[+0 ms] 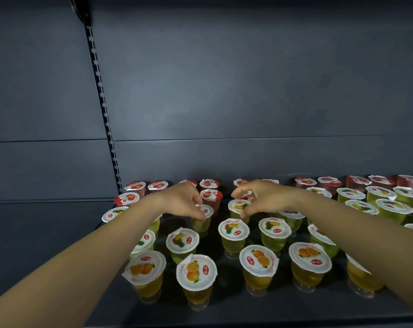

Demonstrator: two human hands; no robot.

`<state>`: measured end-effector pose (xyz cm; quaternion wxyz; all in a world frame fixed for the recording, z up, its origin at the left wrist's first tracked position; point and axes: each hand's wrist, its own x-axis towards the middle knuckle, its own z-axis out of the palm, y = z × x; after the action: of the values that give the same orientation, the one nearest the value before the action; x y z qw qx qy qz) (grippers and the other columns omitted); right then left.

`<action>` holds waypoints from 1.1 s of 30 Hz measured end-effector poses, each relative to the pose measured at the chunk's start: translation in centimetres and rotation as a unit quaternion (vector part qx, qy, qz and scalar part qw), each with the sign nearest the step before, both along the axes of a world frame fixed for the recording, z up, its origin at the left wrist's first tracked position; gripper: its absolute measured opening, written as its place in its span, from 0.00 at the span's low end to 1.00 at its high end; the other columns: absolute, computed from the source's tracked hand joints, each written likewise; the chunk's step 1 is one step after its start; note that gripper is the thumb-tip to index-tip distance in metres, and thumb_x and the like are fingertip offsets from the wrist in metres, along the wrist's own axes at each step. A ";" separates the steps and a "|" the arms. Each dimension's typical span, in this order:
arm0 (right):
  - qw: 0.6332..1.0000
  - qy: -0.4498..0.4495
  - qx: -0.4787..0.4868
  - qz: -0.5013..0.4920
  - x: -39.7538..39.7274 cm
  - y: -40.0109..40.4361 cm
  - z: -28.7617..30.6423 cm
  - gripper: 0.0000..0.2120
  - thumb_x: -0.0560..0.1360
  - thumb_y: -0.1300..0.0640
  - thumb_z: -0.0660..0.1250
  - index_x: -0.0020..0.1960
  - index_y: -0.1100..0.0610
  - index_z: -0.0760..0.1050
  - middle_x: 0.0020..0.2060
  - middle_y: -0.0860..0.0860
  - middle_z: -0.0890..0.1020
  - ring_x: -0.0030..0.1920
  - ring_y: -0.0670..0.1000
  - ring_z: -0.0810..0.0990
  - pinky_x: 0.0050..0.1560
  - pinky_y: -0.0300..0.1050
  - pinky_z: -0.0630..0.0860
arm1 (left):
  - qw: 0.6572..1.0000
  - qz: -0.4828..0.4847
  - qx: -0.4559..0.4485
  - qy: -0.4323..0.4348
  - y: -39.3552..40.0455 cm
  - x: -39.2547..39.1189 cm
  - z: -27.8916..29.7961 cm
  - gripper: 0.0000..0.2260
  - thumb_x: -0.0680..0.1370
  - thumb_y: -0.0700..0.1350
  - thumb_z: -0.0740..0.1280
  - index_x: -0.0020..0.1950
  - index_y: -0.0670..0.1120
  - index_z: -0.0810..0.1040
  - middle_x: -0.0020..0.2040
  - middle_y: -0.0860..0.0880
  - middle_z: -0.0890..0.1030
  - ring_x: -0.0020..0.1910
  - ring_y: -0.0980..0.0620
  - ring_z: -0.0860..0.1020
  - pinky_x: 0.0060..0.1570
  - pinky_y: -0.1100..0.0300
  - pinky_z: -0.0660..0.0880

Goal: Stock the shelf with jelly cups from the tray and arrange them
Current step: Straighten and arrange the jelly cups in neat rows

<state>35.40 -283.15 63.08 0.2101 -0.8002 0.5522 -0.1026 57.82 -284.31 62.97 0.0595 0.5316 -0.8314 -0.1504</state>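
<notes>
Hands, two, each pinch one green jelly cup: left hand [184, 201], right hand [263, 197].

We see clear, glossy plastic jelly cups [232, 242] sealed with smooth white printed foil lids [197, 271], standing on a dark grey matt painted metal shelf [224, 306] with a matching smooth back panel [224, 91].

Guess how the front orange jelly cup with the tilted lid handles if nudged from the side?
Probably tippy: the orange jelly cup flares wide at the lid and narrows to a small foot. Full of gel, likely top-heavy. The clear wall looks thin, so it may flex under a hard grip. Close neighbours could be knocked.
</notes>
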 end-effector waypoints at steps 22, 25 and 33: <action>0.998 -0.035 0.019 -0.052 6.7 -0.2 -0.7 0.26 0.69 0.58 0.75 0.66 0.54 0.73 0.64 0.49 0.76 0.60 0.50 0.76 0.56 0.44 0.75 | 0.999 0.016 0.028 0.006 -0.8 4.3 0.3 0.15 0.73 0.47 0.71 0.58 0.44 0.81 0.49 0.52 0.80 0.45 0.54 0.78 0.39 0.65 0.73; 0.997 -0.034 0.019 -0.062 6.9 0.0 -0.7 0.27 0.69 0.57 0.75 0.66 0.54 0.73 0.64 0.49 0.76 0.61 0.51 0.75 0.56 0.44 0.75 | 1.000 0.014 0.026 -0.004 -1.0 4.3 0.2 0.14 0.73 0.48 0.71 0.56 0.44 0.81 0.50 0.48 0.82 0.46 0.51 0.79 0.39 0.64 0.74; 0.995 -0.028 -0.040 -0.088 4.8 2.1 1.5 0.25 0.73 0.52 0.72 0.68 0.51 0.70 0.64 0.46 0.75 0.50 0.46 0.80 0.49 0.38 0.73 | 0.998 -0.017 -0.058 -0.031 -0.5 2.1 1.9 0.24 0.73 0.54 0.71 0.65 0.44 0.74 0.62 0.46 0.76 0.58 0.48 0.76 0.51 0.58 0.73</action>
<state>40.23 -281.04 64.56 0.1837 -0.7532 0.6097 -0.1651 59.94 -284.76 64.87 0.0616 0.5173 -0.8493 -0.0858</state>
